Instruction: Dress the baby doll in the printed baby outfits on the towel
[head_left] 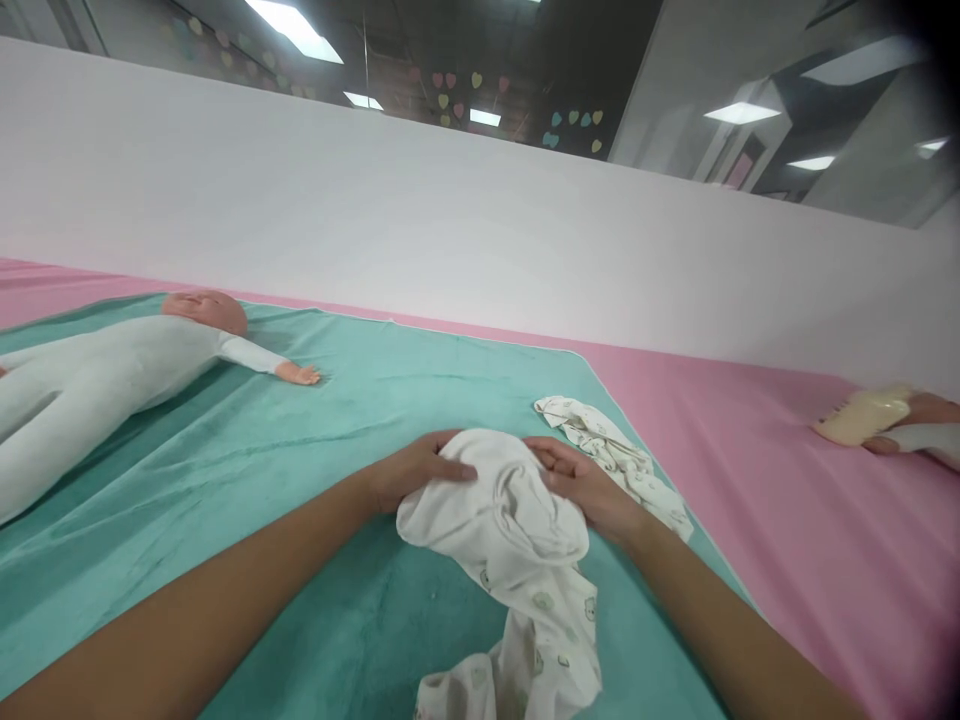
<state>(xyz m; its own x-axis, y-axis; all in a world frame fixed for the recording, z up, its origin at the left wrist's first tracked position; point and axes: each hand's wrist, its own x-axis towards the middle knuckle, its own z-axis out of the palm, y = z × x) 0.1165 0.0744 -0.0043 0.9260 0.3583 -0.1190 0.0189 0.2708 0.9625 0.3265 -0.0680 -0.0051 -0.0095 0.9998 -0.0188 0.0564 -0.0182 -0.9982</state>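
- Grasping one edge of the white garment [487,510], the left hand [420,472] has its thumb laid on top of the cloth and its fingers largely hidden beneath.
- Right hand [581,480]: grasping the opposite edge of the same garment, fingers bent at the cloth; how firmly it pinches cannot be told.
- Location of garment: between both hands, near the lower middle of the view, above the teal blanket [360,370].
- Condition of garment: plain upper part bunched around a folded hollow; lower part, printed with small figures, trails down to the bottom edge of the view.
- Second printed cloth [607,440]: crumpled on the blanket beyond the right hand, near the blanket's edge.
- Doll [127,370]: lying at the left on the blanket, dressed in white, one arm stretched towards the middle.
- Pink sheet [750,480]: visible past the blanket's border; a pale yellow object [866,412], not identifiable, is at far right.
- Background: white wall [450,230], with heart-shaped stickers [476,79] above it.
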